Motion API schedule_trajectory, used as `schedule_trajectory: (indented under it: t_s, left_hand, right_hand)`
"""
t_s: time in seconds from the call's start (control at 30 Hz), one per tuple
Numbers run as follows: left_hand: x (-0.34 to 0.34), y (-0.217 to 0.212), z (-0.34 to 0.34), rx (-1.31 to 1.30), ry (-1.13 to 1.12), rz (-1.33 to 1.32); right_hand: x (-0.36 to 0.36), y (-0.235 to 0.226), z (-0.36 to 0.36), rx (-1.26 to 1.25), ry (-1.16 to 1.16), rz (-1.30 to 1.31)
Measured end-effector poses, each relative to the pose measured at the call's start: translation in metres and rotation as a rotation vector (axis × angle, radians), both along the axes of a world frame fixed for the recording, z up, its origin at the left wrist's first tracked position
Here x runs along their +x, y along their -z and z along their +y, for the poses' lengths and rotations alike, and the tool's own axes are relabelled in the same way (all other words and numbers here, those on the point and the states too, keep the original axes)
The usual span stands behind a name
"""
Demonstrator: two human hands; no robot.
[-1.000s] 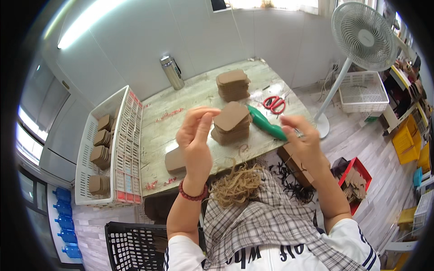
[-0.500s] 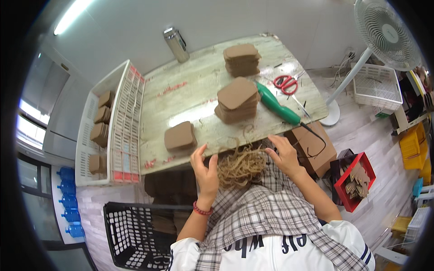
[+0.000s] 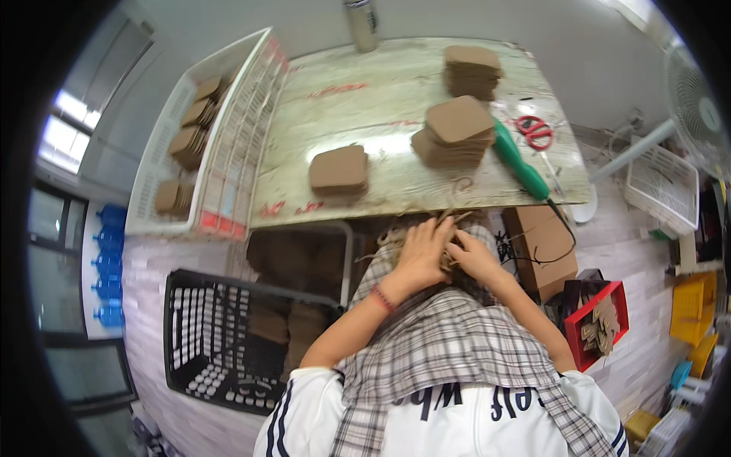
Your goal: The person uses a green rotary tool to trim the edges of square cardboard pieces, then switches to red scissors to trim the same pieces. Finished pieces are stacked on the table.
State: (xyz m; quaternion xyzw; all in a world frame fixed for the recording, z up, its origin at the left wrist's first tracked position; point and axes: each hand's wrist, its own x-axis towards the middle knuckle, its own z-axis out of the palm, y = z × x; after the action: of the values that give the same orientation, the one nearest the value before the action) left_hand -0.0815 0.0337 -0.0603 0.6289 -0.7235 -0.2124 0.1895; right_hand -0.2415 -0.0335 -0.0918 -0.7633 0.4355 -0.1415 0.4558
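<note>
On my lap, just under the table's front edge, lies a tangle of thin brown strips [image 3: 396, 231]. My left hand [image 3: 421, 255] lies over it with the fingers stretched out. My right hand [image 3: 476, 259] presses in from the other side, its fingertips partly hidden at my left hand and the strips. Beyond my hands, on the table [image 3: 365, 99], are a low stack of brown rounded pads [image 3: 339, 169], a taller stack [image 3: 457, 126] and a third stack [image 3: 472, 65] at the back.
A green corded tool [image 3: 521, 161] and red-handled scissors [image 3: 534, 132] lie at the table's right. A white crate [image 3: 263, 129] with pads stands left, a black crate [image 3: 179, 327] below. Right of my legs are a cardboard box [image 3: 547, 247] and a red box [image 3: 626, 308]. A metal flask [image 3: 362, 30] stands at the back.
Both hands have come inward from the sides of the strip tangle and now meet over it, covering most of it. The view has shifted, so the table sits higher and further right.
</note>
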Motion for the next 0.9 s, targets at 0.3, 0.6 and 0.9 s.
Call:
schedule_trajectory:
  t_s: [0.3, 0.6, 0.9]
  left_hand:
    - [-0.001, 0.028, 0.017, -0.185, 0.232, -0.101]
    - [-0.003, 0.022, 0.022, -0.392, 0.238, 0.068]
    - [-0.016, 0.021, 0.021, -0.313, 0.364, -0.124]
  right_hand:
    - [-0.041, -0.009, 0.036, 0.371, 0.044, -0.162]
    - [-0.069, 0.004, 0.051, 0.095, 0.312, -0.350]
    - [-0.066, -0.008, 0.059, -0.099, 0.280, -0.230]
